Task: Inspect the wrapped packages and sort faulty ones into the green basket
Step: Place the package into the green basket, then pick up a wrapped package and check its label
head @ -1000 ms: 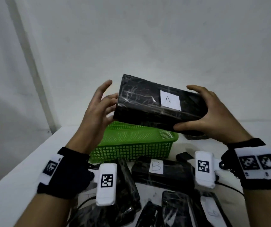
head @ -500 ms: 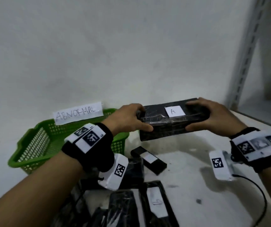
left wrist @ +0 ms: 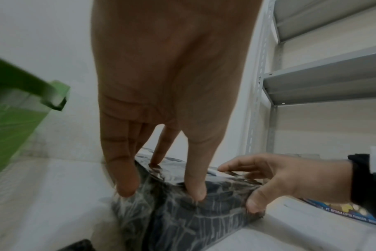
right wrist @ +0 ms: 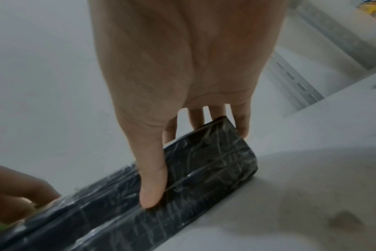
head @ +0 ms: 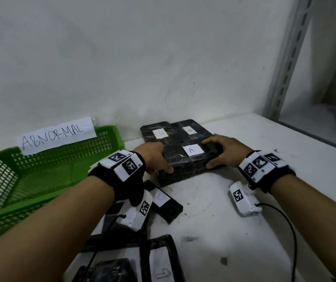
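Note:
A black film-wrapped package marked A (head: 185, 163) (left wrist: 182, 212) (right wrist: 161, 195) lies on the white table to the right of the green basket (head: 41, 174). My left hand (head: 152, 157) (left wrist: 161, 190) grips its left end, thumb on the near side. My right hand (head: 222, 153) (right wrist: 195, 163) grips its right end the same way. Two more black packages (head: 169, 131) with white labels lie flat just behind it by the wall. The basket carries a paper sign reading ABNORMAL (head: 55, 135) and looks empty.
Several other black packages lie near me: a small one (head: 166, 204) by my left wrist and a labelled one (head: 163, 261) at the bottom edge. A grey metal shelf upright (head: 285, 58) stands at the right, the wall close behind.
Both hands brought package A down from in front of my face and to the right of the basket, onto the table in front of the two packages by the wall.

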